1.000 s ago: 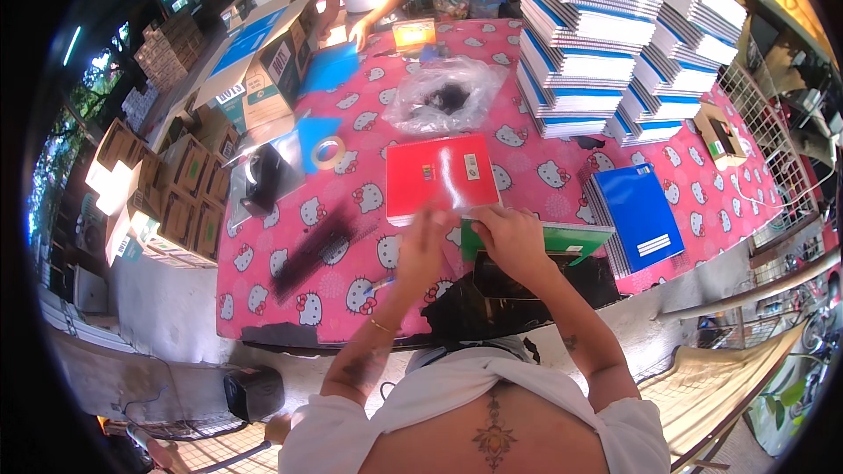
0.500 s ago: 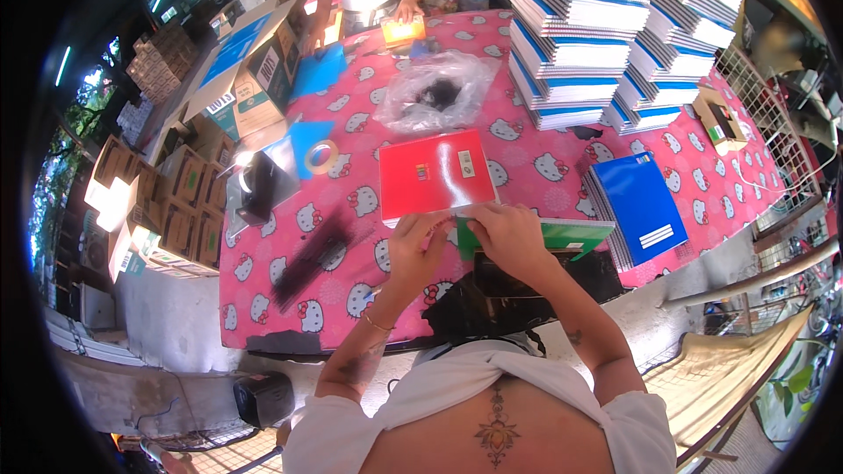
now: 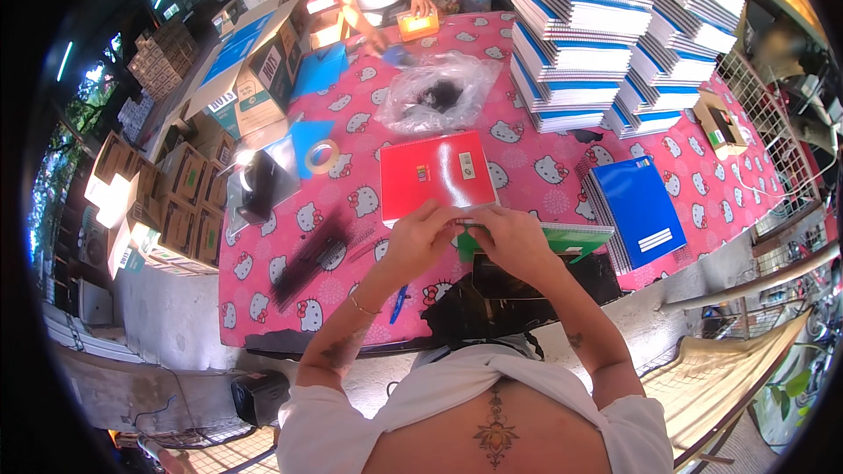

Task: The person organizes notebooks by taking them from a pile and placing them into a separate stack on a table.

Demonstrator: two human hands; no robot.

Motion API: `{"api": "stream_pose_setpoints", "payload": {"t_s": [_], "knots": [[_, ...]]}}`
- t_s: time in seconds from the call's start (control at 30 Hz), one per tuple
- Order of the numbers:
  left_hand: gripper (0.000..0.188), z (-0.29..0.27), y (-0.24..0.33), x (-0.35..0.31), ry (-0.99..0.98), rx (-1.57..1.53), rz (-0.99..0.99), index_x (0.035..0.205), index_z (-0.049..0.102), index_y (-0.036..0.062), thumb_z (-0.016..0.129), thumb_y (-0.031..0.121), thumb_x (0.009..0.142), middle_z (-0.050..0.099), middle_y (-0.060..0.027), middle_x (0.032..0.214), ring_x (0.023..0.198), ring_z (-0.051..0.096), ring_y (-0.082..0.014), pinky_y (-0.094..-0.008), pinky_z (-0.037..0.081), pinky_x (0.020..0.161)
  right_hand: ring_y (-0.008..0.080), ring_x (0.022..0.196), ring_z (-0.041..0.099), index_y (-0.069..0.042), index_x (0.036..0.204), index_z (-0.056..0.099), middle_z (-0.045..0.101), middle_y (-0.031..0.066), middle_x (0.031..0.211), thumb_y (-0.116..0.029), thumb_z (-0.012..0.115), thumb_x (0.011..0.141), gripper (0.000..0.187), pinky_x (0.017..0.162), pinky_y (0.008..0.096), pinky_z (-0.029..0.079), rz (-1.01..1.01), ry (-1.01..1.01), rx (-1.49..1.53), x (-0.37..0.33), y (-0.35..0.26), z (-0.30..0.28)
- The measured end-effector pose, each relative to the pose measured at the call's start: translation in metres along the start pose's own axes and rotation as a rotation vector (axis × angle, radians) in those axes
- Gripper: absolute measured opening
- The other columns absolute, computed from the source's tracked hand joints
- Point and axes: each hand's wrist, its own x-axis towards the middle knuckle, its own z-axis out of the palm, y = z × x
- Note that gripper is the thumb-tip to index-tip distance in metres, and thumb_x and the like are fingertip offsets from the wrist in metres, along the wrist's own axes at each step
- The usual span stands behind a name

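Note:
A green spiral notebook stands tilted, binding edge up, at the table's near side. My right hand is closed over the left part of that edge. With its fingertips pinched together, my left hand meets the right one at the notebook's left end; what exactly lies between the fingertips is hidden. Just beyond my hands a red notebook lies flat. A blue spiral notebook lies to the right. Under the green notebook is a black block-like object, partly covered.
Tall stacks of spiral notebooks stand at the far right. A bunch of thin black coils, a blue pen, a tape roll and a plastic bag lie about. Across the table, a person's hand rests on an orange item.
My left hand has shifted right, its fingertips closing toward the right hand. The blue pen shows more fully. The person opposite has reached toward a blue item by the plastic bag.

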Motion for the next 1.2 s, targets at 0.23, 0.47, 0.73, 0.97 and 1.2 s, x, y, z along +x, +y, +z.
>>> {"api": "stream_pose_setpoints", "payload": {"t_s": [0.23,0.47,0.73,0.97,1.2], "knots": [[0.029,-0.004,-0.002,0.013,-0.021,-0.019,0.133,0.116,0.064,0.0054,0.069,0.015,0.089,0.065,-0.0089,0.099,0.074,0.064,-0.0291,-0.0370,0.051,0.067,0.0357,0.084,0.067,-0.008,0.104,0.065,0.067,0.0122,0.099,-0.017,0.068,0.086,0.020,0.069,0.0456,0.052,-0.022,-0.065,0.048,0.001,0.009,-0.011],[0.042,0.004,-0.008,0.018,-0.150,0.121,0.055,0.124,0.060,0.0078,0.070,0.027,0.088,0.060,-0.0111,0.116,0.087,0.065,-0.0302,-0.0413,0.052,0.072,0.0336,0.080,0.068,-0.010,0.105,0.068,0.070,0.0114,0.091,-0.017,0.065,0.088,0.019,0.066,0.0447,0.052,0.005,-0.099,-0.067,-0.015,0.026,-0.034],[0.097,0.078,0.040,-0.040,-0.102,0.596,-0.090,0.147,0.027,-0.0113,0.070,0.048,0.082,0.025,-0.0318,0.153,0.142,0.027,-0.0465,-0.0674,0.020,0.111,0.0332,0.073,0.068,-0.012,0.100,0.069,0.070,0.0102,0.084,-0.020,0.062,0.090,0.015,0.064,0.0445,0.052,0.019,-0.045,-0.025,-0.015,0.031,-0.023],[0.095,0.081,0.052,-0.036,-0.196,0.657,-0.157,0.143,0.034,-0.0102,0.070,0.050,0.079,0.031,-0.0313,0.152,0.144,0.029,-0.0444,-0.0690,0.019,0.111,0.0327,0.074,0.069,-0.015,0.111,0.065,0.070,0.0085,0.089,-0.020,0.063,0.089,0.023,0.062,0.0453,0.053,-0.193,0.026,-0.063,-0.025,0.038,-0.046],[0.098,0.077,0.028,-0.010,-0.009,0.771,0.037,0.144,0.036,-0.0104,0.066,0.056,0.079,0.032,-0.0294,0.153,0.146,0.025,-0.0432,-0.0674,0.019,0.113,0.0341,0.082,0.069,-0.016,0.115,0.065,0.070,0.0110,0.089,-0.018,0.064,0.087,0.028,0.069,0.0482,0.052,0.054,-0.245,-0.189,-0.033,0.046,-0.065]]}}
